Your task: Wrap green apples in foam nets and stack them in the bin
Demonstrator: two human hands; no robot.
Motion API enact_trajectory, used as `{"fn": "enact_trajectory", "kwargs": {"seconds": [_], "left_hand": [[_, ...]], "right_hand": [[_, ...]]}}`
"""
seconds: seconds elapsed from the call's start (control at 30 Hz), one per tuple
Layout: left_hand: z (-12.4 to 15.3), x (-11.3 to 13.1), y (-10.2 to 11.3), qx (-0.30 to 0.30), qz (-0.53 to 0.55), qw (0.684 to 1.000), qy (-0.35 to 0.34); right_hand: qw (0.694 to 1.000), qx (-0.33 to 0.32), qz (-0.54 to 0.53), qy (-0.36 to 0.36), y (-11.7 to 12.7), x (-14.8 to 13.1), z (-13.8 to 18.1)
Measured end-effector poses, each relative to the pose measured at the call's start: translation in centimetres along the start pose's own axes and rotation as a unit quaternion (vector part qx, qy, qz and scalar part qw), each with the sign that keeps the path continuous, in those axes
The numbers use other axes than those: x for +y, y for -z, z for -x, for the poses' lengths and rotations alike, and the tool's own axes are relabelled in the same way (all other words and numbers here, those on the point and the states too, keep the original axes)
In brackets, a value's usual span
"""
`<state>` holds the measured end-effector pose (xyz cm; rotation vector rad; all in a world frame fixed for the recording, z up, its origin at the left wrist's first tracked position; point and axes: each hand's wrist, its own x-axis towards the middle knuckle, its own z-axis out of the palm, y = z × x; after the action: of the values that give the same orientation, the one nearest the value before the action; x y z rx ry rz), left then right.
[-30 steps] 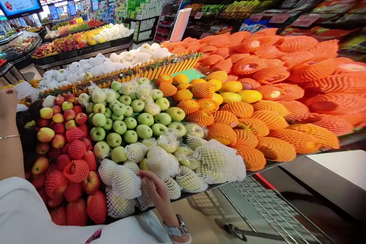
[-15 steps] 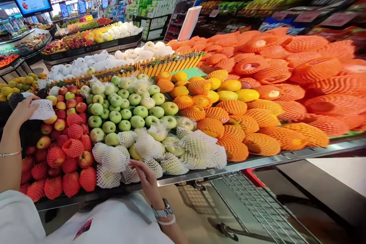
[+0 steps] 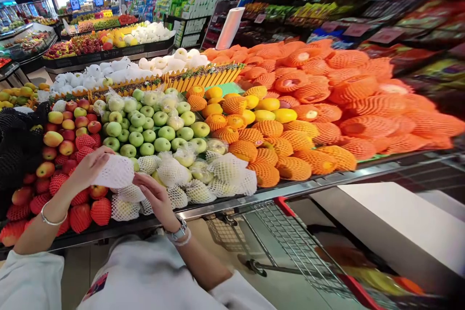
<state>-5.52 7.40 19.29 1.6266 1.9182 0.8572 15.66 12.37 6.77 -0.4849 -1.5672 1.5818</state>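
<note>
My left hand (image 3: 87, 167) pinches a white foam net sleeve (image 3: 113, 173) and holds it over the front of the fruit stand. My right hand (image 3: 154, 193) is beside it, fingers curled at the net's right edge and over the netted green apples (image 3: 170, 174). Bare green apples (image 3: 152, 133) are piled behind the netted ones. Red apples (image 3: 67, 133), some in red nets, lie to the left. Both wrists wear bracelets, and the right one also a watch.
Oranges in orange nets (image 3: 261, 150) and larger netted fruit (image 3: 348, 92) fill the stand to the right. A metal shopping cart (image 3: 276, 237) stands below the stand's front edge (image 3: 232, 201). A black net bag (image 3: 16, 140) lies at far left. More produce stands are behind.
My left hand has carried the white foam net from the far left over the red apples to the front centre. My right hand has lifted off the netted apples to meet it.
</note>
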Motion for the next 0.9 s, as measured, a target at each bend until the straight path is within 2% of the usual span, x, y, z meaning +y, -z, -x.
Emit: {"fn": "enact_trajectory", "kwargs": {"seconds": [0.07, 0.2, 0.3, 0.4, 0.53, 0.57, 0.67, 0.7, 0.73, 0.8, 0.83, 0.87, 0.9], "left_hand": [[0.5, 0.4, -1.2, -0.033, 0.015, 0.999, -0.003], [1.4, 0.3, -3.0, -0.088, 0.089, 0.992, -0.017], [1.8, 0.0, -4.2, -0.154, 0.139, 0.977, -0.054], [1.9, 0.0, -5.3, -0.166, 0.124, 0.976, -0.07], [1.6, -0.7, -6.9, -0.103, 0.108, 0.986, -0.068], [1.4, -1.2, -7.2, -0.06, 0.104, 0.991, -0.06], [0.8, -2.7, -7.8, 0.125, 0.063, 0.99, -0.019], [0.7, -3.0, -8.0, 0.182, 0.048, 0.982, -0.009], [0.7, -3.2, -8.3, 0.226, 0.035, 0.973, -0.006], [0.9, -3.0, -8.9, 0.274, 0.02, 0.961, -0.021], [1.1, -2.8, -9.3, 0.284, 0.018, 0.958, -0.036], [1.3, -2.6, -9.7, 0.288, 0.019, 0.956, -0.051], [1.5, -2.5, -10.1, 0.287, 0.022, 0.955, -0.064]], "right_hand": [[1.0, 0.02, -0.021, -0.001, -0.5, -0.2, -0.5], [0.994, 0.106, -0.029, 0.028, 0.0, 0.1, -0.4], [0.99, 0.134, -0.048, -0.003, 1.1, 0.2, -0.2], [0.976, 0.189, -0.104, -0.029, 2.1, 0.2, -0.1], [0.956, 0.248, -0.155, -0.013, 2.1, 0.5, 0.0], [0.946, 0.277, -0.167, 0.007, 2.0, 0.5, 0.1], [0.904, 0.374, -0.178, 0.105, 1.3, 0.1, 0.9], [0.904, 0.371, -0.166, 0.13, 0.9, -0.3, 1.3], [0.922, 0.332, -0.144, 0.139, 0.6, -0.6, 1.7], [0.977, 0.167, -0.087, 0.103, -0.2, -1.2, 2.5], [0.993, 0.075, -0.059, 0.064, -0.7, -1.3, 2.7], [0.999, 0.001, -0.032, 0.023, -1.1, -1.3, 2.9], [0.999, -0.044, -0.01, -0.014, -1.5, -1.2, 3.0]]}}
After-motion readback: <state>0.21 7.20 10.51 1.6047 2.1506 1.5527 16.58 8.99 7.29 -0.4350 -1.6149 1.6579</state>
